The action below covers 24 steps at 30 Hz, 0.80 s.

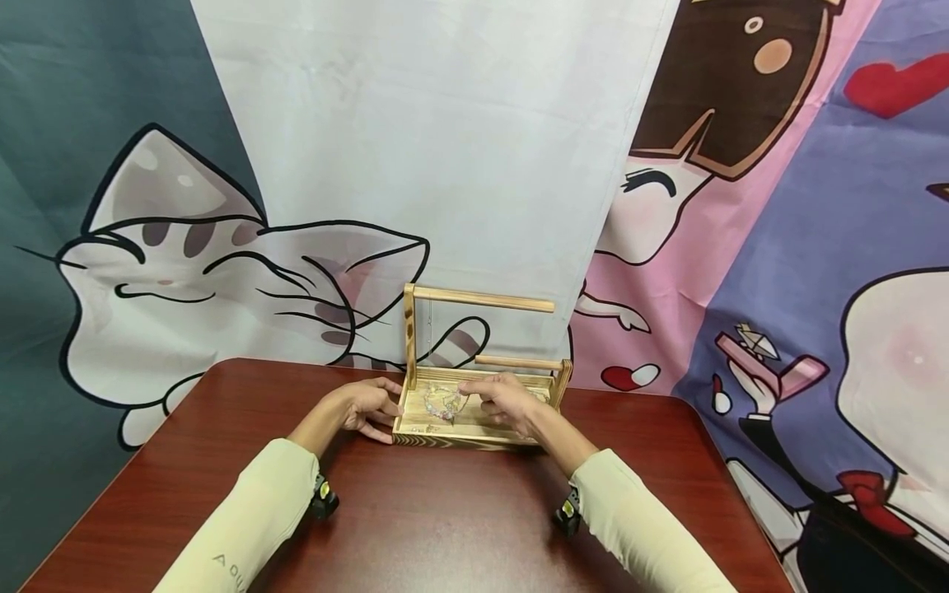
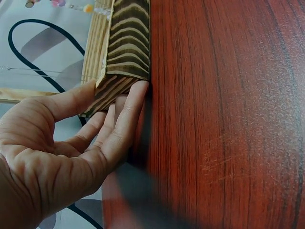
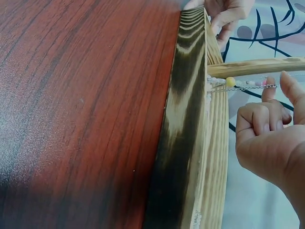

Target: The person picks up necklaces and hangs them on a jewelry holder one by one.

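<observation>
A wooden jewelry stand with a shallow tray and dark-striped walls stands at the table's back. My left hand holds the tray's left end; in the left wrist view the thumb is at its upper edge and the fingers lie along the end wall. Between the right hand's thumb and index finger is the end of a beaded bracelet, with pastel and yellow beads and a thin silver chain. The rest of the bracelet sags over the tray, close to its floor. Small trinkets lie at the tray's front left.
From the stand's left post a long top bar reaches right, and a fine chain hangs from it. A lower bar sits at the right. Behind the red-brown table hangs a cartoon-printed cloth.
</observation>
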Each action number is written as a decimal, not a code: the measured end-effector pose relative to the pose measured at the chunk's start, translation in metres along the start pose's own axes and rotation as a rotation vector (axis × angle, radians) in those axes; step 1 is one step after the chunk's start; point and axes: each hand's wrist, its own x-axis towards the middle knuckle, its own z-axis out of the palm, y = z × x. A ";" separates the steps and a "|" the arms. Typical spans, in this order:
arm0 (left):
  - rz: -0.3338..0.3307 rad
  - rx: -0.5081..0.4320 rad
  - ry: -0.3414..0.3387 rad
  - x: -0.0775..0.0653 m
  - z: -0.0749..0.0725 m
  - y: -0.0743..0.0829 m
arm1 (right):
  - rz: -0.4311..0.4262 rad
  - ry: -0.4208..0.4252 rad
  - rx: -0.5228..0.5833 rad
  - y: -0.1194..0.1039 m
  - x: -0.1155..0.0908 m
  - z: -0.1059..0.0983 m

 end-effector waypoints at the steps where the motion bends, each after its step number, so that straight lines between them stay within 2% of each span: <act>1: -0.001 0.000 0.000 0.000 0.000 0.000 | -0.005 0.005 -0.002 -0.001 -0.001 0.000; 14: -0.006 0.006 -0.007 0.002 -0.001 0.001 | -0.090 0.011 0.015 -0.018 -0.015 0.002; 24: -0.008 0.003 -0.004 0.002 -0.001 0.001 | -0.123 0.086 0.009 -0.037 -0.025 -0.006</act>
